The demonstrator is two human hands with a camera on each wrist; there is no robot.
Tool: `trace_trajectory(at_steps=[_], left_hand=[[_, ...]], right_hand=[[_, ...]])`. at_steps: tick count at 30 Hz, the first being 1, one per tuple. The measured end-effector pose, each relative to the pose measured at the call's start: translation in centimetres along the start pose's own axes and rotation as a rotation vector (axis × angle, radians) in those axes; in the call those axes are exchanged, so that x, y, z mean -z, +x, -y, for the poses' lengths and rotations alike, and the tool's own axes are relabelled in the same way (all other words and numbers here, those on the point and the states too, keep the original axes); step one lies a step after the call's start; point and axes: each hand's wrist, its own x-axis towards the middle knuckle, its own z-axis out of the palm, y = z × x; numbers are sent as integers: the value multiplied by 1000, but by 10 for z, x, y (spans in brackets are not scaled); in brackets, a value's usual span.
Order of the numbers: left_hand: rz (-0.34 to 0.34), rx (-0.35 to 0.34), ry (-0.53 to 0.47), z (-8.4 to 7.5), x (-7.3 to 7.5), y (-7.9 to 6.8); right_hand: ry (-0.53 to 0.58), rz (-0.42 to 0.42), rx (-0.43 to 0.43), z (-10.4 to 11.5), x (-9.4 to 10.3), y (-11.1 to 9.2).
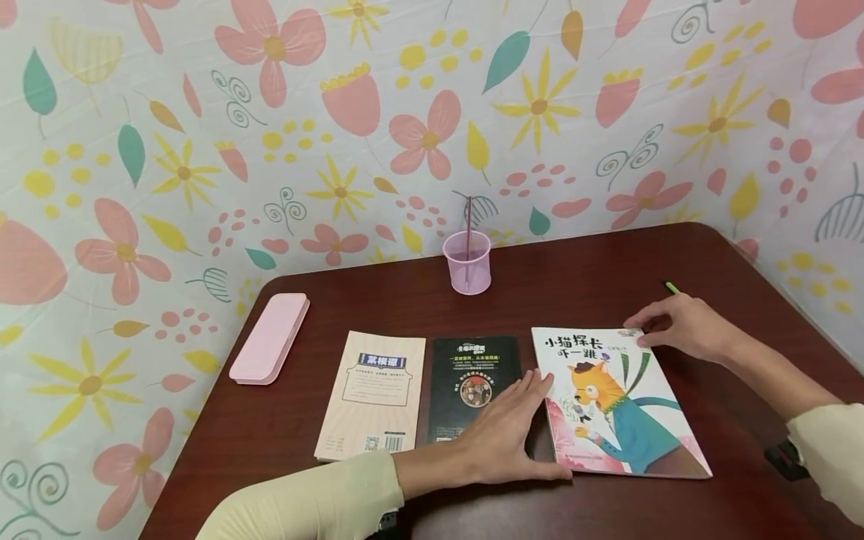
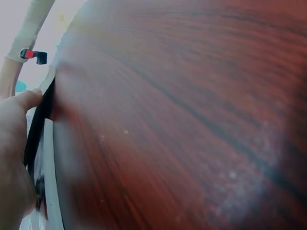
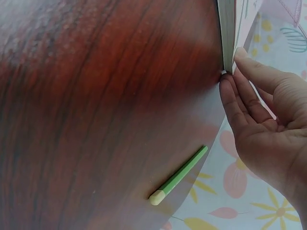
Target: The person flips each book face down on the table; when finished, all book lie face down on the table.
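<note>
A white picture book point(image 1: 607, 405) with an orange cat in a blue coat lies on the right. At its top right corner, my right hand point(image 1: 695, 326) pinches the book, thumb on the cover and fingers at the edge, as the right wrist view point(image 3: 268, 105) shows. My left hand point(image 1: 502, 435) reaches across a dark book point(image 1: 472, 360), covering its lower right part. Its fingers are extended, with fingertips and thumb touching the picture book's left edge. A cream book point(image 1: 378, 390) lies left of the dark one.
A pink case point(image 1: 270, 337) lies at the table's left edge. Toward the back stands a pink cup point(image 1: 469, 270) holding a thin stick. A green pencil point(image 3: 180, 175) lies beyond my right hand. A flowered cloth point(image 1: 405, 135) hangs behind the table point(image 1: 574, 277).
</note>
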Motion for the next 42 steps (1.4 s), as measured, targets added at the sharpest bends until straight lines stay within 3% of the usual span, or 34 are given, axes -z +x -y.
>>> trace_trajectory(at_steps=[10,18,23,27,34,38,42], left_hand=[[1,-10,-491,-8,6,0],[-16,68,-1029,-15,5,-1],[20,103,-1224,-21,3,-1],[11,138,-1292,-24,1,-3],[3,167,-1360,-24,1,-6],[4,182,-1343,-22,2,-8],[10,178,-1262,-20,5,-10]], right_hand=[[27,9,16,-1,1,-1],[34,47,54,-2,0,-2],[46,55,92,-1,0,-3],[43,59,119,1,-2,-3],[36,83,92,3,1,-4],[34,90,84,3,4,-3],[25,82,71,5,9,-2]])
